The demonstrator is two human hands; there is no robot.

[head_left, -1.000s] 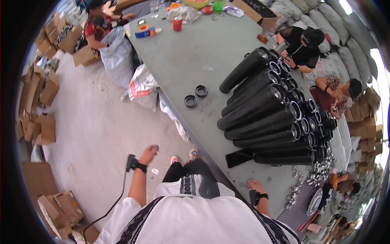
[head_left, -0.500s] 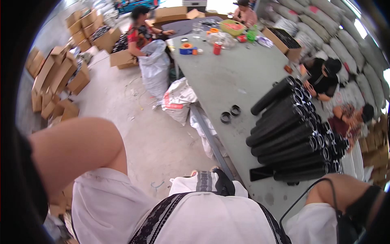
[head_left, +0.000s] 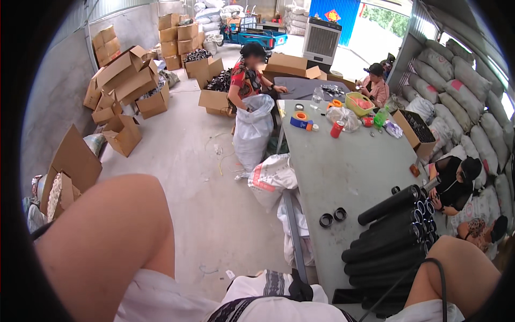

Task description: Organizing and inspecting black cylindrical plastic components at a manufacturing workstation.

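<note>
Neither of my hands is in the picture. My bent left arm fills the lower left and runs up toward the rim, its hand hidden. On the other side my right arm is raised too, with a black cable looping over it. Closest to that arm is a stack of long black tubes with pale-rimmed ends, lying on the grey-green table. Two black rings rest left of the tubes. A dark flat rectangular thing lies by the table's near edge.
Farther along the table are a red can, orange and blue tape rolls, a yellow basket and a green bottle. Co-workers sit around it. White sacks stand left of it; cardboard boxes pile up beyond.
My view has tilted up, so the far wall, a cooler and a doorway now show. The table and tubes sit lower in the picture. Both arms stay raised.
</note>
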